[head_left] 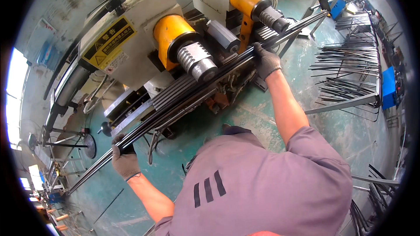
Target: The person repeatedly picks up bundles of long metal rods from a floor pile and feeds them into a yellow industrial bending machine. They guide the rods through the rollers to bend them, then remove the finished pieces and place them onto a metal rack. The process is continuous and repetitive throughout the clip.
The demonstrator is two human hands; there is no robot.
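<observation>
A bundle of long, thin, dark metal rods (175, 108) slants from the lower left to the upper right in front of a machine. My left hand (124, 161), in a grey-brown work glove, is closed around the bundle near its lower left part. Further up, my right hand (267, 62), gloved alike, grips the rods with its fingers over them. The bundle runs along the machine's front, just below a ridged steel shaft (194, 59) in an orange housing (173, 35). Whether the rods rest on the machine there, I cannot tell.
A second orange housing (249, 2) with a ridged shaft stands further right. Several dark rods lie on a metal rack (345, 103) at the right. A round-based stand (89, 145) is at the left. One thin rod (109, 205) lies on the green floor (148, 192).
</observation>
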